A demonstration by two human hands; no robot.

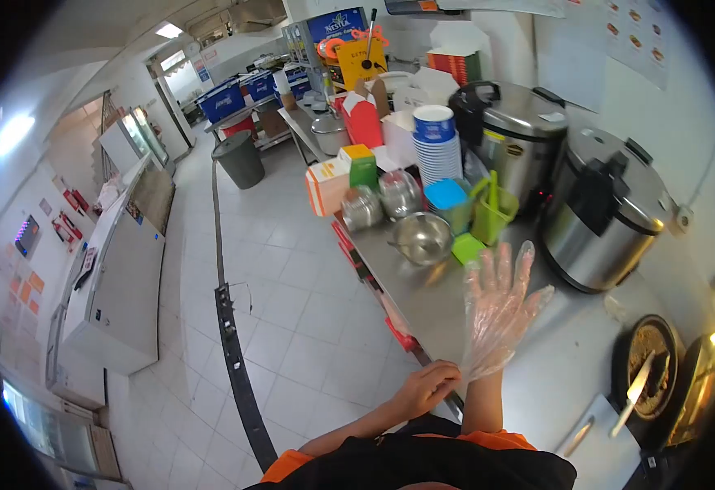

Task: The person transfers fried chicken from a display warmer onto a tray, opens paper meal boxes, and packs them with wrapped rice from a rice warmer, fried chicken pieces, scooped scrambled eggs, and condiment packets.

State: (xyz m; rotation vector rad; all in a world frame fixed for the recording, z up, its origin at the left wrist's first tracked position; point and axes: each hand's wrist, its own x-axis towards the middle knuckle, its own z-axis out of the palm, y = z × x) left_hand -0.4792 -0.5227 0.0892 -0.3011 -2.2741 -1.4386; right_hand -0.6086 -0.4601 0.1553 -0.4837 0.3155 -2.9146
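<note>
My right hand is raised over the steel counter, fingers spread, inside a clear disposable plastic glove. My left hand is bare and closed, its fingertips pinching the glove's cuff at the right wrist. Just beyond the gloved fingertips are a flat bright green item and a green plastic container with a green handle sticking up. A shiny steel bowl sits to their left. Behind it stands a container with a blue lid.
Two large steel cookers line the wall. Stacked paper cups stand beside glass jars. At right, a knife rests across a pan of brown food, near a white cutting board. A grey bin stands on the tiled floor.
</note>
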